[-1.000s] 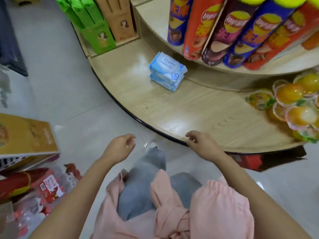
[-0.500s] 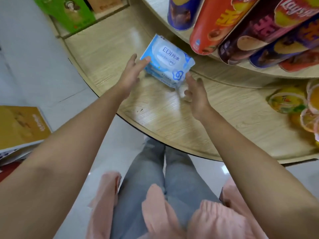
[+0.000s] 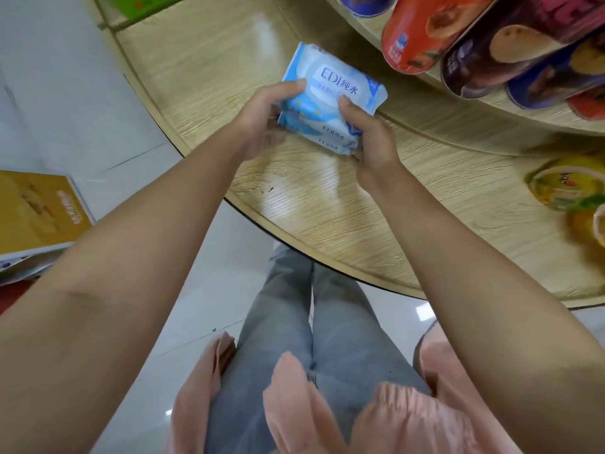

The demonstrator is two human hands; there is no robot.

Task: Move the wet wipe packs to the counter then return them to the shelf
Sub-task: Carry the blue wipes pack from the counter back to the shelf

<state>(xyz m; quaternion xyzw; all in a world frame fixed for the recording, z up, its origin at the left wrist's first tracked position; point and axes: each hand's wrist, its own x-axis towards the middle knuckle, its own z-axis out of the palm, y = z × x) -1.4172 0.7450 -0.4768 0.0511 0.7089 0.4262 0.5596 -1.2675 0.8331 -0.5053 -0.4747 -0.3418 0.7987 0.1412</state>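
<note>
A stack of light blue wet wipe packs (image 3: 330, 93) sits over the curved wooden shelf (image 3: 327, 204). My left hand (image 3: 262, 122) grips the stack's left side, thumb on the top pack. My right hand (image 3: 370, 139) grips the right side, thumb on top as well. The stack tilts a little between my hands; I cannot tell whether its underside still touches the wood.
Tall crisp tubes (image 3: 422, 31) lie on the upper tier just behind the packs. Yellow fruit jelly cups (image 3: 563, 188) sit at the shelf's right. A yellow box (image 3: 36, 214) stands on the left beside the white tiled floor (image 3: 65, 103).
Both hands rose from near the shelf's front edge, reached the packs, and have closed on the stack's two sides. The view has moved closer to the shelf.
</note>
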